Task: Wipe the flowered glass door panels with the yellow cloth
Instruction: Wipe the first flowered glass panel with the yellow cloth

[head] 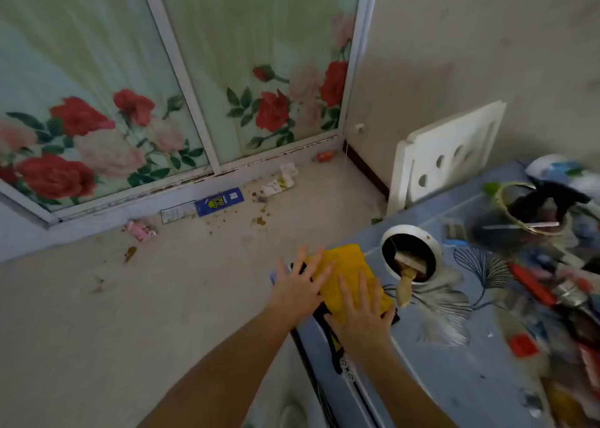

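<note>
Table edge [422, 362] by floor [162, 297]: left hand [298, 289], right hand [360, 314] on yellow cloth [344, 265]

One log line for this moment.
left hand flat on yellow cloth | right hand likewise | cloth lies on blue tabletop | glass door panels untouched

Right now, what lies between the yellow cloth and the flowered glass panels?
Head view: from yellow cloth to glass panels, stained floor with a blue packet and pink wrapper.
</note>
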Demonstrator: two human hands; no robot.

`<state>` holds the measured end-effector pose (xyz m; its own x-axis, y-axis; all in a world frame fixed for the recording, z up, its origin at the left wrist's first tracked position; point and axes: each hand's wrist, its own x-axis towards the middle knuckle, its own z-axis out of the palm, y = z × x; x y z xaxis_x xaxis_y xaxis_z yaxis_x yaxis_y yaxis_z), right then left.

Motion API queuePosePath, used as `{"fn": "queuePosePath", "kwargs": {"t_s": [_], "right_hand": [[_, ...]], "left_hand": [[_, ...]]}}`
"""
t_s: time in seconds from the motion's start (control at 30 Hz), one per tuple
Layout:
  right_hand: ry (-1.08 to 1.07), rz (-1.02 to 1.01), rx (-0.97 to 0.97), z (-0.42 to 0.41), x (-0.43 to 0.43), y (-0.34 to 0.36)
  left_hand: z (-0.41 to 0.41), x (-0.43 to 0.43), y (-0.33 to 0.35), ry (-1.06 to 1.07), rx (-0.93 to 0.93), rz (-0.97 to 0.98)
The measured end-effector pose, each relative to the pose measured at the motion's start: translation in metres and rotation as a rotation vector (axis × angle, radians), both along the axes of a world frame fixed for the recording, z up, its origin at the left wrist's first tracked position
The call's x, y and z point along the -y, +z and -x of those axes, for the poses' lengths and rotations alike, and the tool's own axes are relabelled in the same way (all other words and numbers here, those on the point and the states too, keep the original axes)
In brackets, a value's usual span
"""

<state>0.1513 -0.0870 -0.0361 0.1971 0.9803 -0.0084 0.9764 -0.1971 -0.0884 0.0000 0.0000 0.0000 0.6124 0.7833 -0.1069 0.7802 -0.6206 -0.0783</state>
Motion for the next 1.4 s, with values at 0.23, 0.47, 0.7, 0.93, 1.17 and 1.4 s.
{"fn": "queuePosePath", "kwargs": {"t_s": [0.23, 0.47, 0.7, 0.93, 1.17, 1.4], "right_hand": [[-0.01, 0.078, -0.042, -0.01, -0.017, -0.022], [-0.052, 0.034, -0.043, -0.006, -0.011, -0.039], [0.001, -0.123, -0.061, 0.004, -0.017, -0.036], [0.181, -0.298, -0.067, 0.001, -0.024, -0.023], [0.354, -0.461, -0.043, 0.022, -0.054, 0.03], [0.571, -0.579, -0.134, 0.121, -0.1, 0.125]], "left_hand": [[-0.012, -0.027, -0.039, -0.068, 0.045, 0.051], [-0.017, -0.023, -0.058, -0.137, 0.095, 0.017], [-0.027, -0.01, -0.067, -0.123, 0.296, -0.127], [-0.021, -0.012, -0.044, -0.165, 0.342, -0.169], [0.029, -0.014, 0.02, -0.048, 0.4, -0.409], [0.127, -0.024, 0.102, 0.185, 0.365, -0.549]]}}
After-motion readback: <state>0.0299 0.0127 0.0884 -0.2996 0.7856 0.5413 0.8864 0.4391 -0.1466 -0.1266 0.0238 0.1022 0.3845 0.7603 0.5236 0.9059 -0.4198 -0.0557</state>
